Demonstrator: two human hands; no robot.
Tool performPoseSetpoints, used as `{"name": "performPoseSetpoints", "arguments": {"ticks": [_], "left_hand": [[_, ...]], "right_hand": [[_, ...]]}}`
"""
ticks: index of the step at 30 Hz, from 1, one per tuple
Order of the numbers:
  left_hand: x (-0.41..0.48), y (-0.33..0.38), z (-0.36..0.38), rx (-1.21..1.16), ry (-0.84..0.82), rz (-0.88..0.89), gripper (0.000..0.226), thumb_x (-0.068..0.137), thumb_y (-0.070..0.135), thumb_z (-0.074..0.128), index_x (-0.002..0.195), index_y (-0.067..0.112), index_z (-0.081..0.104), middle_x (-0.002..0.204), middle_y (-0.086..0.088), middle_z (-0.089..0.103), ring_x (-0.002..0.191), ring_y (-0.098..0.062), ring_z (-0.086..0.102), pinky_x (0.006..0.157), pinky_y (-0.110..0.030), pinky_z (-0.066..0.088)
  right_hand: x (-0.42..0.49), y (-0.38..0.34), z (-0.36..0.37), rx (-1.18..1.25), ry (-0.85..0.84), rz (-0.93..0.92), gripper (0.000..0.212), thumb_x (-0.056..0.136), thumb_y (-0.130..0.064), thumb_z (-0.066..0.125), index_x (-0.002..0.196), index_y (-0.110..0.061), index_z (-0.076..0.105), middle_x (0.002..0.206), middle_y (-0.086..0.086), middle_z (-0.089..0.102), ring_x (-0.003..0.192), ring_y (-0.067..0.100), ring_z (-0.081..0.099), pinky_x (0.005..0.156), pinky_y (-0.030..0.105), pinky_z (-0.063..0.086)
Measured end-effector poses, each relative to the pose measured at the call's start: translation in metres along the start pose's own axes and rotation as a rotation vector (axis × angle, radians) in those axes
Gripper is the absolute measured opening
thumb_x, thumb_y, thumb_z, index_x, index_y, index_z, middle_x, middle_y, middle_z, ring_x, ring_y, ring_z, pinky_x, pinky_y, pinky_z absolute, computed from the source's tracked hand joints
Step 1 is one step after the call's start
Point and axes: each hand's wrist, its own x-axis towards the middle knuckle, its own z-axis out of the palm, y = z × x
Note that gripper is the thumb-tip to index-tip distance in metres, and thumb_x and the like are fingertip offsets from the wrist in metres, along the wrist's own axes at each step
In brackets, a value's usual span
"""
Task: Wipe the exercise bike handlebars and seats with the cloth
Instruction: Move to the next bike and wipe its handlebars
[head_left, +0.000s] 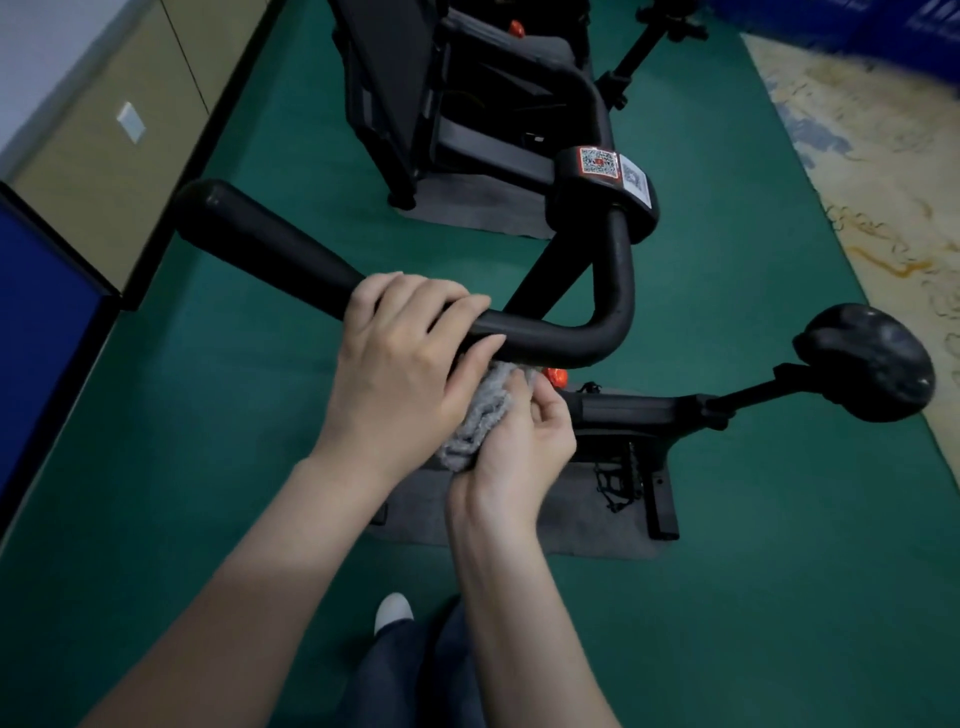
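A black exercise bike handlebar (270, 249) curves across the middle of the view toward a clamp with QR stickers (605, 179). My left hand (405, 358) grips the handlebar's left arm, fingers curled over the top. Just below the bar, my right hand (524, 441) holds a bunched grey cloth (480, 415), which lies between both hands and touches the underside of the bar. The black bike seat (865, 361) sits at the right on its post.
A second black bike (441, 104) stands behind on a grey mat (483, 208). This bike rests on a grey mat (587, 525) over green floor. A beige cabinet (109, 145) lines the left wall. A patterned rug (893, 171) lies at the right.
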Motion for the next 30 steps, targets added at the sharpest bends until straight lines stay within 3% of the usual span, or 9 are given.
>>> {"name": "performPoseSetpoints", "arguments": {"ticks": [2,6,10,12,14,18,20,24,30], "left_hand": [[0.001,-0.001,0.0,-0.015,0.015,-0.006,0.028,0.094,0.033,0.054,0.109,0.014,0.066,0.103,0.0,0.064,0.099,-0.021,0.056,0.099,-0.032,0.027],[0.0,-0.003,0.002,-0.027,0.035,-0.013,0.025,0.093,0.033,0.056,0.107,0.015,0.067,0.102,0.001,0.064,0.098,-0.019,0.054,0.098,-0.03,0.026],[0.0,-0.002,0.004,-0.033,0.046,-0.027,0.024,0.092,0.032,0.057,0.105,0.016,0.067,0.101,0.002,0.064,0.097,-0.019,0.053,0.097,-0.029,0.024],[0.0,-0.002,0.005,-0.035,0.046,-0.03,0.024,0.092,0.032,0.058,0.106,0.016,0.068,0.101,0.002,0.064,0.097,-0.018,0.052,0.099,-0.028,0.022],[0.0,-0.003,0.006,-0.038,0.046,-0.028,0.023,0.092,0.032,0.058,0.106,0.016,0.068,0.102,0.002,0.064,0.098,-0.017,0.052,0.099,-0.028,0.022],[0.0,-0.003,0.007,-0.036,0.048,-0.02,0.023,0.092,0.031,0.059,0.106,0.016,0.068,0.101,0.002,0.064,0.098,-0.018,0.053,0.098,-0.028,0.022],[0.0,-0.003,0.007,-0.036,0.053,-0.021,0.022,0.091,0.03,0.06,0.105,0.016,0.068,0.101,0.002,0.065,0.097,-0.018,0.053,0.098,-0.029,0.022],[0.0,-0.002,0.006,-0.048,0.055,-0.031,0.021,0.09,0.029,0.061,0.104,0.015,0.068,0.1,0.001,0.065,0.097,-0.019,0.053,0.099,-0.029,0.022],[0.0,0.001,0.006,-0.044,0.047,-0.051,0.021,0.09,0.029,0.06,0.104,0.015,0.068,0.1,0.002,0.065,0.096,-0.019,0.053,0.099,-0.03,0.022]], "right_hand": [[0.004,-0.003,-0.003,0.012,0.017,-0.016,0.01,0.093,-0.001,0.057,0.103,0.001,0.059,0.104,0.025,0.067,0.096,0.036,0.067,0.089,0.043,0.055],[0.021,-0.023,-0.017,0.049,0.181,-0.193,0.012,0.094,-0.003,0.056,0.09,-0.013,0.059,0.09,0.007,0.066,0.08,0.014,0.066,0.071,0.021,0.054],[0.024,-0.021,-0.016,-0.194,0.186,-0.582,0.016,0.091,-0.004,0.059,0.091,-0.02,0.06,0.098,0.002,0.064,0.097,0.01,0.063,0.087,0.02,0.049],[0.021,-0.013,-0.014,-0.304,0.141,-0.775,0.018,0.09,0.0,0.06,0.091,-0.018,0.061,0.098,0.005,0.063,0.097,0.009,0.061,0.088,0.017,0.045],[0.021,-0.003,-0.017,-0.433,0.078,-0.976,0.015,0.087,0.005,0.06,0.094,-0.008,0.064,0.098,0.007,0.06,0.097,0.014,0.059,0.09,0.023,0.046],[0.031,-0.002,-0.026,-0.577,-0.025,-1.193,0.014,0.084,0.012,0.06,0.095,0.006,0.065,0.1,0.005,0.058,0.095,0.025,0.058,0.09,0.029,0.045],[0.042,-0.015,-0.026,-0.605,0.013,-1.232,0.011,0.086,0.01,0.059,0.095,0.006,0.065,0.099,0.007,0.06,0.092,0.028,0.059,0.089,0.03,0.047],[0.059,-0.038,-0.023,-0.573,0.037,-1.13,0.012,0.089,0.0,0.057,0.098,-0.001,0.065,0.098,0.0,0.063,0.093,0.028,0.061,0.084,0.024,0.048],[0.049,-0.019,-0.032,-0.641,-0.117,-1.2,0.013,0.089,0.003,0.059,0.1,0.004,0.065,0.106,0.008,0.064,0.104,0.022,0.057,0.1,0.03,0.041]]}}
